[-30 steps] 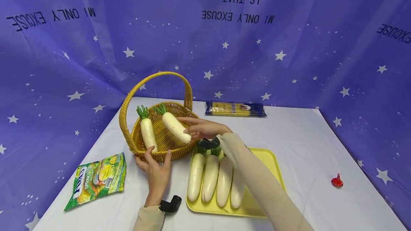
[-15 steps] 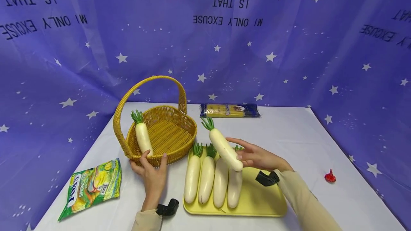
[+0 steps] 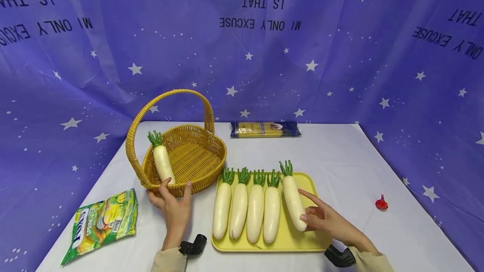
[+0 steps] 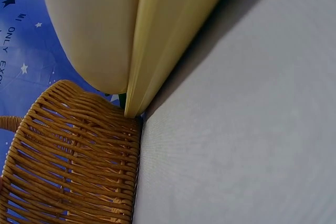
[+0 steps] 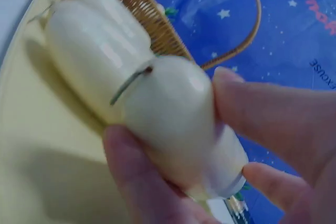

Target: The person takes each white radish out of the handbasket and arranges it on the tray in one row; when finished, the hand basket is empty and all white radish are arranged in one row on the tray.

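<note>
My right hand [image 3: 327,219] pinches the lower end of a daikon radish [image 3: 294,202] over the right part of the yellow tray [image 3: 280,244]. The radish is tilted, green stalks pointing away; in the right wrist view, thumb and fingers press its rounded end [image 5: 168,98]. Whether it touches the tray is hard to tell. Several more daikons [image 3: 256,213] lie side by side on the tray, to its left. My left hand [image 3: 175,213] grips the near rim of the wicker basket [image 3: 204,184], thumb and finger over the edge. One daikon [image 3: 163,163] leans inside the basket on the left.
A green Fox's candy bag [image 3: 103,223] lies left of my left hand. At the back of the table is a blue and yellow pasta packet [image 3: 264,129]. A small red object [image 3: 382,202] sits far right. Starry purple cloth [image 3: 264,53] hangs behind and at the sides.
My right hand has carried the daikon out of the basket, rightward and towards me, over the tray's right part. My left hand has stayed on the basket rim. The head view has shifted slightly.
</note>
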Motion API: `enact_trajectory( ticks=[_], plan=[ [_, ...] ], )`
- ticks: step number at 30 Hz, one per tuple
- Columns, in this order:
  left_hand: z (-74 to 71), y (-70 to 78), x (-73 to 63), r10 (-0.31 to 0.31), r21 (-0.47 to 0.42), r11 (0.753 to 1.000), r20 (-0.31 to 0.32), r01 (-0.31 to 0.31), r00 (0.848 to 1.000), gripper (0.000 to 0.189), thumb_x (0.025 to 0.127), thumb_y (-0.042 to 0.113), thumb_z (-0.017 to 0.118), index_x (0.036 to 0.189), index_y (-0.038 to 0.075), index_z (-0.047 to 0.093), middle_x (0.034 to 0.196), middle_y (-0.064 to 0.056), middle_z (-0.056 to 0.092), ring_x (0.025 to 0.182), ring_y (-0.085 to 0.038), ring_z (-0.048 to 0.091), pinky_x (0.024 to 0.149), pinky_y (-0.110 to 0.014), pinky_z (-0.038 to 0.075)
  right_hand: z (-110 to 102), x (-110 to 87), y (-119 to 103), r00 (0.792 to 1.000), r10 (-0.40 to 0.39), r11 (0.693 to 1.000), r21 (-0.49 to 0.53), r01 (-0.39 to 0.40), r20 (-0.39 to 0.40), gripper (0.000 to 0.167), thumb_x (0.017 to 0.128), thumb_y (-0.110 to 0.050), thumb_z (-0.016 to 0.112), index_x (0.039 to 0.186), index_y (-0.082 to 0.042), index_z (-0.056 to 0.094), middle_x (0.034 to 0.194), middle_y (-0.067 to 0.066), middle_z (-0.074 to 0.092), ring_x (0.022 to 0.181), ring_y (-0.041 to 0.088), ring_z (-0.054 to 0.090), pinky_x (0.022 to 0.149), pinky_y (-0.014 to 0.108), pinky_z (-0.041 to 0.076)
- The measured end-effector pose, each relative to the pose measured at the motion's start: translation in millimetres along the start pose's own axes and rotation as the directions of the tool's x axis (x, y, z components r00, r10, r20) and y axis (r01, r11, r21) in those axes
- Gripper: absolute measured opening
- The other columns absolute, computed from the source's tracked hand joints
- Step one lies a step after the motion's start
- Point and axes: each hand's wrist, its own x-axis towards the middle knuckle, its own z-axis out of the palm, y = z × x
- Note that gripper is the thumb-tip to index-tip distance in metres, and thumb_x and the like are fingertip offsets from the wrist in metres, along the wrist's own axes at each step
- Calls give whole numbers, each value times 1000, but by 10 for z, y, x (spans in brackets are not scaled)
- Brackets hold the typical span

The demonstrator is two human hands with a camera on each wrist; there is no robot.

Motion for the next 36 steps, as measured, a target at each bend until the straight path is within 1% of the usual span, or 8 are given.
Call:
enact_trajectory(
  ticks=[4,9,17,19,24,26,33,36],
  plan=[
    [10,2,12,12,-7,1000,-6,-12,1000,57,80,32,66,124,13,35,143,-26,-19,136,-39,-11,102,-63,15,43,-28,82,998,36,999,-29,-37,-60,71,93,-19,51,146,-17,4,101,12,56,94,20,61,81,36,51],
    [13,-4,13,10,-6,1000,-10,-10,1000,58,80,31,67,124,13,35,143,-26,-19,136,-40,-11,102,-64,15,106,-48,134,997,25,998,-56,-29,-66,71,92,-20,52,145,-7,8,98,12,57,89,17,62,77,33,53],
    [16,-20,30,36,-1,999,-38,-36,999,57,79,30,69,123,14,36,143,-27,-16,136,-39,-9,103,-62,14,219,22,125,991,-4,975,-223,-26,-131,56,94,-31,46,143,-14,23,96,15,55,77,17,60,67,31,53],
    [18,-25,33,43,-2,999,-42,-44,998,57,79,30,69,123,13,37,143,-26,-15,136,-39,-9,104,-62,14,223,41,103,988,-18,956,-292,-27,-150,52,95,-34,44,141,-15,28,102,16,55,78,18,59,65,31,52],
    [16,-24,32,40,2,999,-45,-40,998,57,79,31,69,122,13,37,144,-26,-15,136,-39,-9,103,-62,15,195,90,36,967,-84,895,-445,-32,-239,44,93,-37,47,132,-18,43,132,16,40,101,23,54,72,26,47],
    [11,-18,28,32,6,999,-40,-31,999,57,79,31,69,122,13,37,144,-26,-15,136,-40,-8,103,-62,16,176,111,19,958,-109,881,-471,-30,-266,40,92,-39,48,127,-19,48,135,13,38,106,25,53,75,25,46],
    [-14,5,3,8,6,1000,-10,-8,1000,58,80,33,67,124,13,35,143,-26,-17,136,-40,-8,101,-64,16,142,145,29,948,-171,874,-485,21,-267,36,92,-33,50,122,-12,54,103,8,56,75,15,58,61,25,47],
    [-23,8,-5,3,13,1000,-5,-3,1000,58,80,34,67,124,14,35,143,-27,-18,136,-41,-9,101,-64,17,154,163,41,937,-185,875,-483,20,-296,36,92,-32,50,122,-13,54,103,8,58,75,11,59,63,24,47]
  ],
)
